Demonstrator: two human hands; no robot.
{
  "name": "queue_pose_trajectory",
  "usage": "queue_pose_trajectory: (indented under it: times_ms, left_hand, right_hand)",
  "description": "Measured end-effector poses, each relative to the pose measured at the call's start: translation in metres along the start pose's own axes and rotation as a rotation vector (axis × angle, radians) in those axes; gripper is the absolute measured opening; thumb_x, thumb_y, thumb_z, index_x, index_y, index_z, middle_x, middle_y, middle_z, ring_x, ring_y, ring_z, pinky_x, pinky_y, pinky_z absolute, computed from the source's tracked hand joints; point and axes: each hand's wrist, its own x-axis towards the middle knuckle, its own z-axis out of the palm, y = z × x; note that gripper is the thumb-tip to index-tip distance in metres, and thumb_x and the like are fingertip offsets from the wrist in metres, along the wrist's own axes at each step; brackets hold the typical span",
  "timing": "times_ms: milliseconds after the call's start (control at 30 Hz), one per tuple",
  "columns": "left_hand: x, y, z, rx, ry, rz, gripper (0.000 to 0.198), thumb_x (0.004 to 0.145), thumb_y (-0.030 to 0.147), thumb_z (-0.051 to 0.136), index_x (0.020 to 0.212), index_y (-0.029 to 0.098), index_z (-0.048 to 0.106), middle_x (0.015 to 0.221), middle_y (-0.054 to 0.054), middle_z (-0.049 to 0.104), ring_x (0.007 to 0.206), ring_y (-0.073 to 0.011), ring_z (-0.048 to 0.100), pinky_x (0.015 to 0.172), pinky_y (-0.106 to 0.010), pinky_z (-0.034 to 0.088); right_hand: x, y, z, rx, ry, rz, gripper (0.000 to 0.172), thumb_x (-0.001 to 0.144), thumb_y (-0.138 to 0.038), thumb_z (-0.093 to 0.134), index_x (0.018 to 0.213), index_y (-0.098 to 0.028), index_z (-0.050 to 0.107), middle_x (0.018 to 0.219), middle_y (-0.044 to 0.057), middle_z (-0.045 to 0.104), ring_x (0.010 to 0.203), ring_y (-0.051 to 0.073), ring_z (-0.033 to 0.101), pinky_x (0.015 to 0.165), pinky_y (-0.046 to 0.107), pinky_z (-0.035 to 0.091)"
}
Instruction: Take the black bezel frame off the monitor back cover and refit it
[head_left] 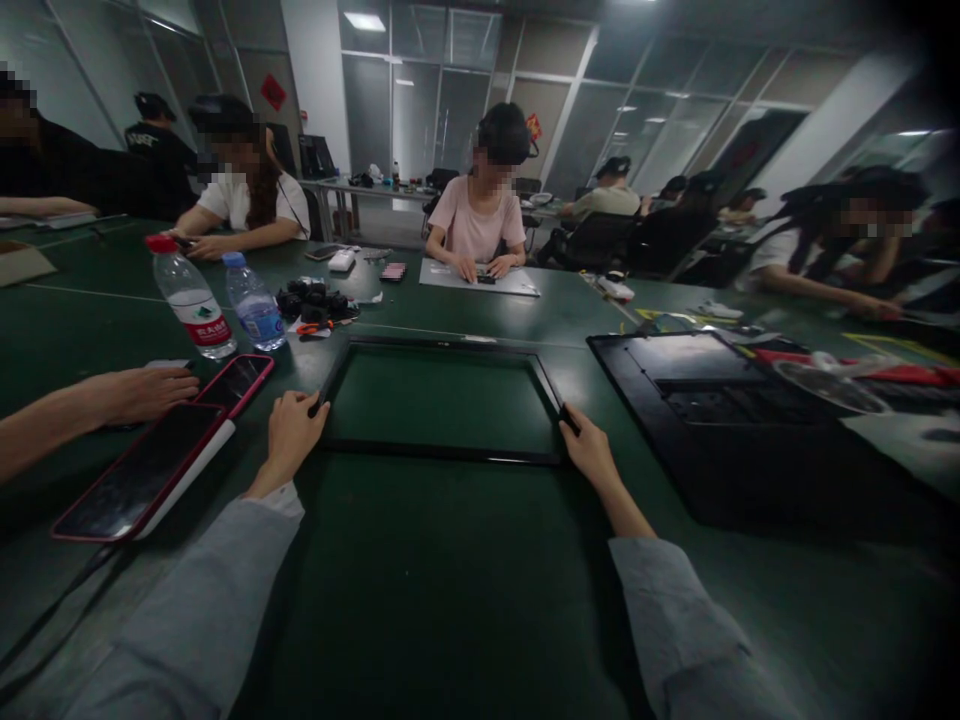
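Observation:
A thin black rectangular frame [450,453], like a screen bezel, lies on or just above the green table; the gap beneath it, if any, cannot be made out. Its middle is open and the tabletop shows through. My left hand [292,432] is closed around its left side, thumb along the bar. At the right side, my right hand [589,445] grips the other short bar with curled fingers. Right of that hand lies a large black plastic panel [637,400] with a recessed section. Two phones, a larger one [142,475] and a smaller one [240,383], rest left of my left hand.
Another person's hand [139,392] reaches in from the left. Two plastic bottles, one red-capped [196,305] and one blue-capped [255,305], stand beyond the phones. Orange-handled pliers [315,327] lie beside black parts [307,298]. Across the table a person in pink [484,220] works at a board.

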Motion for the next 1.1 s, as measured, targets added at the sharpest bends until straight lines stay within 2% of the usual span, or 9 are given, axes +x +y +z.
queue_pose_trajectory:
  times_ms: [200,333,533,733,833,933,1033,1100]
  left_hand:
    - [0.001,-0.002,0.002,0.016,-0.026,-0.008,0.053,0.098,0.049,0.046,0.126,0.015,0.076,0.120,-0.019,0.064,0.110,-0.0342,0.061,0.097,-0.045,0.051]
    - [0.001,-0.001,0.002,0.006,-0.034,-0.023,0.052,0.098,0.050,0.048,0.127,0.017,0.076,0.123,-0.019,0.063,0.111,-0.0337,0.061,0.098,-0.045,0.050]
    - [0.002,0.002,-0.001,0.005,-0.054,-0.040,0.053,0.098,0.050,0.047,0.129,0.017,0.074,0.126,-0.019,0.063,0.115,-0.0346,0.060,0.099,-0.046,0.050]
    - [-0.003,0.017,-0.014,-0.079,-0.074,-0.015,0.061,0.098,0.055,0.048,0.144,0.018,0.063,0.140,-0.019,0.057,0.128,-0.0375,0.053,0.104,-0.053,0.048]
    - [-0.009,0.030,-0.023,-0.156,-0.152,0.078,0.067,0.094,0.064,0.052,0.148,0.024,0.058,0.152,-0.016,0.050,0.137,-0.0388,0.047,0.108,-0.057,0.044]
    - [-0.015,0.041,-0.032,-0.177,-0.282,0.186,0.080,0.083,0.073,0.064,0.150,0.030,0.056,0.160,-0.015,0.044,0.144,-0.0431,0.041,0.111,-0.064,0.040]
    - [-0.018,0.046,-0.038,-0.178,-0.400,0.280,0.086,0.073,0.074,0.074,0.148,0.035,0.059,0.161,-0.013,0.046,0.147,-0.0443,0.039,0.114,-0.066,0.034]
    - [-0.018,0.046,-0.040,-0.190,-0.436,0.320,0.080,0.072,0.071,0.078,0.142,0.036,0.064,0.159,-0.011,0.050,0.146,-0.0428,0.041,0.116,-0.066,0.030]
  right_hand:
    - [0.001,0.005,0.003,0.019,-0.004,-0.021,0.056,0.090,-0.035,0.051,0.140,-0.012,0.062,0.143,0.018,0.063,0.136,0.032,0.058,0.120,0.053,0.042]
    - [-0.001,0.003,0.002,0.054,0.013,-0.016,0.053,0.088,-0.035,0.054,0.136,-0.017,0.064,0.139,0.015,0.066,0.133,0.031,0.061,0.118,0.053,0.044]
    - [-0.003,-0.005,-0.003,0.073,0.037,-0.042,0.052,0.086,-0.039,0.055,0.132,-0.017,0.067,0.133,0.015,0.070,0.125,0.031,0.065,0.114,0.054,0.047]
    - [-0.005,-0.009,-0.008,0.016,0.104,-0.081,0.055,0.081,-0.040,0.055,0.129,-0.015,0.067,0.112,0.016,0.073,0.107,0.032,0.067,0.104,0.056,0.050]
    - [-0.008,-0.008,-0.010,-0.035,0.085,-0.128,0.058,0.075,-0.036,0.056,0.128,-0.015,0.067,0.111,0.016,0.072,0.107,0.033,0.065,0.104,0.057,0.049]
    - [-0.011,-0.008,-0.009,-0.056,0.075,-0.138,0.060,0.074,-0.030,0.053,0.130,-0.014,0.067,0.119,0.017,0.071,0.114,0.033,0.064,0.107,0.056,0.048]
    - [-0.013,-0.010,-0.009,-0.043,0.063,-0.096,0.059,0.077,-0.028,0.051,0.132,-0.015,0.066,0.126,0.016,0.070,0.120,0.032,0.063,0.111,0.054,0.048]
    - [-0.013,-0.012,-0.008,-0.030,0.056,-0.069,0.057,0.079,-0.027,0.051,0.133,-0.018,0.067,0.128,0.014,0.071,0.123,0.032,0.062,0.113,0.054,0.047]
